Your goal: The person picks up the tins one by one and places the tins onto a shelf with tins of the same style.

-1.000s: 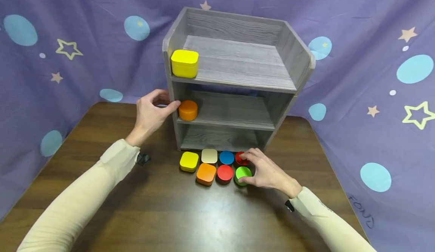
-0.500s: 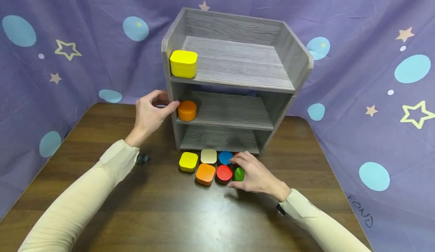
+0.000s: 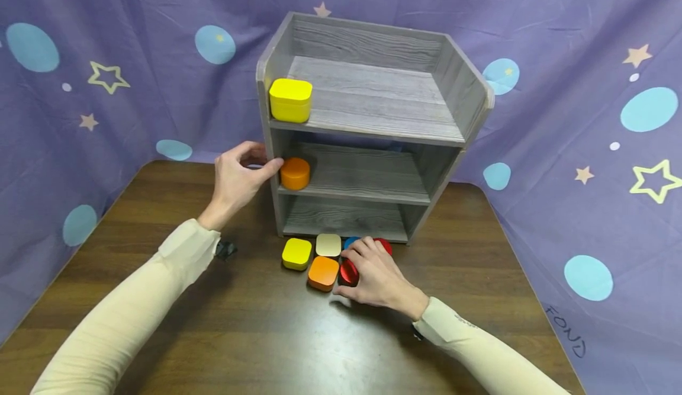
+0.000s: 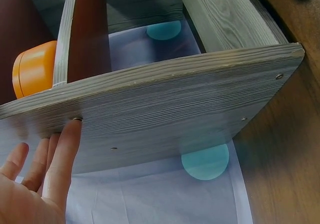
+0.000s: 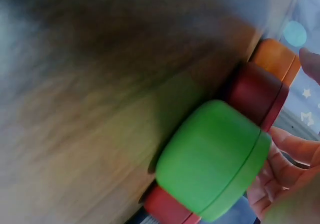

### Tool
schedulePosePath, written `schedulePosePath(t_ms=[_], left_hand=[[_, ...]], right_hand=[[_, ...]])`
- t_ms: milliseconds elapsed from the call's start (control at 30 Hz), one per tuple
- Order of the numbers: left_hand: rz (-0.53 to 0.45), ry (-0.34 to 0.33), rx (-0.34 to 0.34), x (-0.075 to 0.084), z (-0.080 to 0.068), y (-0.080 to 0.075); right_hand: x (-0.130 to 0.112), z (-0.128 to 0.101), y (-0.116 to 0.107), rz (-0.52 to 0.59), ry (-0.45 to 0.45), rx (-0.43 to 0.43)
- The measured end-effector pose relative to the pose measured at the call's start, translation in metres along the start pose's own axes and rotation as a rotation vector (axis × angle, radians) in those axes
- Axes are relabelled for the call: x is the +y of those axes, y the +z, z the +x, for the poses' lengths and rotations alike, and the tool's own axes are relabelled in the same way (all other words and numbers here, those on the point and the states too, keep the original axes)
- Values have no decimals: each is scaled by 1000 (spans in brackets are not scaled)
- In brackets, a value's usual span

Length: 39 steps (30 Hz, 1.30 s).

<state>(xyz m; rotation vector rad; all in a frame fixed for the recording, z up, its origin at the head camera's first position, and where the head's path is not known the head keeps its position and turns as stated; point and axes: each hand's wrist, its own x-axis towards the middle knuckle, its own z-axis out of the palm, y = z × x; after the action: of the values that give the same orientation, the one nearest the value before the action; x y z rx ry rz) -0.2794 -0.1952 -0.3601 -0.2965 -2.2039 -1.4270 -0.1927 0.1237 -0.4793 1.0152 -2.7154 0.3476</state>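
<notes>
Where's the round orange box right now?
In the head view, the round orange box sits at the left end of the middle shelf, below a yellow box and just right of the left hand.

Right hand (image 3: 375, 278): shifted left, from the green tub (image 5: 212, 156) to over the front red tub (image 3: 348, 272), fingertips now near the square orange tub (image 3: 322, 273).
Green tub: now hidden from the head view.
Back red tub (image 3: 386, 246): showing more than half a second ago.
Blue tub (image 3: 349, 242): now mostly covered.
</notes>
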Motion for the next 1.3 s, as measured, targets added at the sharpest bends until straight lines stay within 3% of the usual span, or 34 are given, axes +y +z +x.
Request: schedulePosePath(t_ms=[900, 1300], left_hand=[[-11, -4, -12, -1, 0, 0], [-20, 0, -16, -1, 0, 0]], right_hand=[[-14, 16, 9, -142, -55, 45], [-14, 16, 11, -24, -24, 53]])
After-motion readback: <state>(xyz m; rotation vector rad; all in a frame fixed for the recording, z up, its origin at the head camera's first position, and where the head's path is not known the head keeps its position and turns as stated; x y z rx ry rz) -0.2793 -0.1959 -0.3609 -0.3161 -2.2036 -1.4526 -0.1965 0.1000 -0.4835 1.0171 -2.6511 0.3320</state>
